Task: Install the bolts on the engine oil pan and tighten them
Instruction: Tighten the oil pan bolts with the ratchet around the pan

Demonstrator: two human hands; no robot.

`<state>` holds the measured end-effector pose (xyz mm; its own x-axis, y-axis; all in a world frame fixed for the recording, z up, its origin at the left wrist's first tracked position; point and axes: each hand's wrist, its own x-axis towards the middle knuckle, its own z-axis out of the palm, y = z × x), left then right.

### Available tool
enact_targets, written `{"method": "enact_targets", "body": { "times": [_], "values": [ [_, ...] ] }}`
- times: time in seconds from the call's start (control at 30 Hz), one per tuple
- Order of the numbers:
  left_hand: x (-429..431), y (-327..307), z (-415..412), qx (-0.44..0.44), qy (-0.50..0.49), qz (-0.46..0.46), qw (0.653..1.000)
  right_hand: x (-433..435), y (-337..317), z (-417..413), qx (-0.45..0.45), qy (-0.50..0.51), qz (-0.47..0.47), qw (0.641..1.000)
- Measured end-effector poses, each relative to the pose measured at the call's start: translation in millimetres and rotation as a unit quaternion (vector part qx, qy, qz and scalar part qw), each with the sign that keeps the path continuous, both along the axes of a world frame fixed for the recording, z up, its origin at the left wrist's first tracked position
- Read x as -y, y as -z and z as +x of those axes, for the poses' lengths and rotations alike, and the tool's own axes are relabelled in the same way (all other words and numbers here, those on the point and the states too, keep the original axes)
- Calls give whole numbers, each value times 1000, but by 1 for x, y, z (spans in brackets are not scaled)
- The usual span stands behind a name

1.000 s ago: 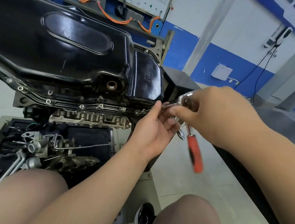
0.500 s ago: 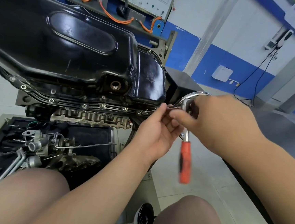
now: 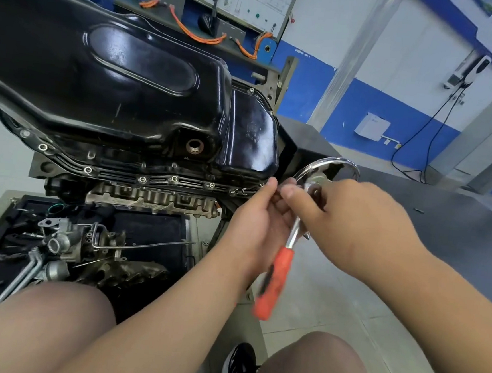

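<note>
Where the black engine oil pan [image 3: 122, 86] sits on top of the engine block [image 3: 151, 199], both hands meet at its right front corner, just beside the flange. Bolts [image 3: 174, 178] stand in a row along the front flange with their heads showing; whether they are fully seated cannot be told. The left hand [image 3: 253, 225] has its thumb raised toward the flange and its fingers [image 3: 280, 208] curled in around the drive end of a ratchet wrench [image 3: 277, 278], pinching it close to the corner bolt; the socket itself is hidden behind them. The right hand [image 3: 360, 226] wraps the wrench's chrome head, with the thumb pressed along its near side and the other fingers curled over it. The orange grip hangs down and leftward between the two forearms, blurred. A chrome ring [image 3: 334, 161] shows just behind the right hand. A threaded drain hole [image 3: 195, 146] faces the camera on the pan's front wall. Below the engine, a dark tray [image 3: 152, 225] holds loose metal engine parts [image 3: 61, 244]. Bare knees and a black shoe [image 3: 238, 367] fill the bottom edge.
</note>
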<state>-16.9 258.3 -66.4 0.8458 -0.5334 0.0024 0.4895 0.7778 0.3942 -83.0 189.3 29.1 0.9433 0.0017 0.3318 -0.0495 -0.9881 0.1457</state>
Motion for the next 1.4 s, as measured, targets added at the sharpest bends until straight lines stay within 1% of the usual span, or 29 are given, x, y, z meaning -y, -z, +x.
{"method": "enact_targets", "body": {
  "times": [0.1,0.23,0.3,0.33,0.4,0.47,0.53,0.6,0.63,0.7,0.77,0.8,0.83,0.87,0.93,1.0,1.03,1.1,1.13,1.17,1.2,1.27,1.3,1.4],
  "values": [
    [-6,0,1,19,-2,0,1000,2,-11,3,9,-19,-48,999],
    [-1,1,-1,3,-26,18,999,9,-19,2,20,-109,-178,978],
    [2,0,-2,-4,-23,22,999,14,-18,2,26,-148,-187,971],
    [3,0,-2,-2,-19,22,1000,15,-17,1,26,-147,-183,972],
    [3,1,0,11,-12,18,1000,13,-16,-1,24,-110,-212,971],
    [2,2,1,19,-8,15,1000,10,-14,-3,32,-54,-201,978],
    [0,2,1,21,3,16,1000,7,-13,-3,39,-13,-141,989],
    [-1,1,0,12,1,15,1000,5,-10,-2,37,0,-67,997],
    [-1,1,0,6,-3,14,1000,5,-10,-2,41,-3,-60,997],
    [-2,1,1,6,-11,19,1000,8,-11,0,48,-32,-105,993],
    [-1,2,1,6,-20,33,999,14,-14,2,58,-87,-189,976],
    [0,3,0,3,-22,38,999,17,-15,3,74,-109,-207,969],
    [1,3,-1,2,-22,41,999,19,-15,3,89,-124,-207,966],
    [1,3,-2,4,-23,41,999,20,-15,4,99,-138,-197,966],
    [1,2,-1,11,-24,37,999,17,-16,3,93,-130,-187,969],
    [0,1,0,17,-19,40,999,8,-12,2,61,-64,-164,983],
    [-1,-1,0,17,-12,43,999,4,-9,0,48,-28,-137,989],
    [-2,-3,-1,16,-6,47,999,-2,-7,-1,33,-13,-57,998],
    [-3,-3,-1,14,-8,45,999,-2,-7,-1,35,-8,-46,998],
    [-3,-3,-1,14,-12,41,999,-1,-8,-1,30,-8,-68,997],
    [-3,-2,0,15,-15,41,999,2,-11,0,29,-24,-109,993],
    [-2,-2,-2,20,-14,47,999,9,-16,2,42,-75,-226,970],
    [-1,-2,-3,22,-12,51,998,10,-17,3,50,-86,-249,963],
    [-2,-4,-2,21,-16,44,999,8,-15,2,62,-105,-204,971]
  ]
}}
